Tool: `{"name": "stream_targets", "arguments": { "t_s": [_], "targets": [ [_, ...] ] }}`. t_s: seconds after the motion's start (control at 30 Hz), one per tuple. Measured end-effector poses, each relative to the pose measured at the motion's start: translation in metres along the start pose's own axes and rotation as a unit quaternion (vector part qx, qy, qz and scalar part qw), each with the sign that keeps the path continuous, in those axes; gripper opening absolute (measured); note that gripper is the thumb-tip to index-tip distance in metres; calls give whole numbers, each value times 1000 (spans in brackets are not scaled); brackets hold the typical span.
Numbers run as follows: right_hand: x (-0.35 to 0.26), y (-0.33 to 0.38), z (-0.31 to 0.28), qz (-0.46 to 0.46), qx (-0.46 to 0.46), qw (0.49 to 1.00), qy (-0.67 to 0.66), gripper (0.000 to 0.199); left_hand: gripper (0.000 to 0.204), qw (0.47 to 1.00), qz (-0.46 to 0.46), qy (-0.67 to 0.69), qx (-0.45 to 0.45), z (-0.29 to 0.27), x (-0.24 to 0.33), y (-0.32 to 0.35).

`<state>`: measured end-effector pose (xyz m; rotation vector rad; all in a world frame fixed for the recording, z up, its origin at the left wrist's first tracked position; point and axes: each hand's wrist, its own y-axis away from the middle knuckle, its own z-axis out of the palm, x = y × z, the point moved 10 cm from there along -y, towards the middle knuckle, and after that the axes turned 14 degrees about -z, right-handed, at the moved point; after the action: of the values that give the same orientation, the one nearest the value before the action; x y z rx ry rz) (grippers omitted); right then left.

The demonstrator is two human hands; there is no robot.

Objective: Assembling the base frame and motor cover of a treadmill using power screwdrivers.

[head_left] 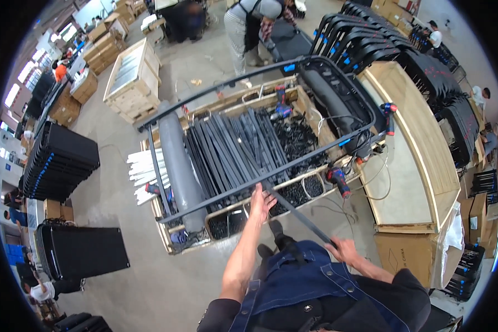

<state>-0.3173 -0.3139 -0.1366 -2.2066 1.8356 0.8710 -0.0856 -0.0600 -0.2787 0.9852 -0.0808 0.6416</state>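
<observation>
My right hand (pixel 346 252) is closed round the near end of a long dark flat bar (pixel 301 217). The bar slants up and left to the near rail of a black rectangular frame (pixel 221 206). Just under that rail, beside the bar's far end, is my left hand (pixel 262 203), its fingers apart and partly curled, with no grip visible. The frame lies across a wooden workbench crate (pixel 169 235), over two grey padded rolls (pixel 181 160). Between the rolls lie many dark metal strips (pixel 235 149) and a heap of small black parts (pixel 299 138).
Power drivers rest at the crate's far side (pixel 282 102), near right (pixel 337 180) and right (pixel 389 116). White strips (pixel 144 171) stick out left. A wooden-edged table (pixel 409 182) and stacked black frames (pixel 359 41) stand right. Another person (pixel 254 27) bends over a panel beyond.
</observation>
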Motion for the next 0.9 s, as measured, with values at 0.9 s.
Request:
{"name": "stream_targets", "arguments": {
  "t_s": [0.9],
  "targets": [
    [28, 17, -52, -71, -155, 961, -219, 50, 38, 989, 71, 110, 63, -70, -49, 133]
  ]
}}
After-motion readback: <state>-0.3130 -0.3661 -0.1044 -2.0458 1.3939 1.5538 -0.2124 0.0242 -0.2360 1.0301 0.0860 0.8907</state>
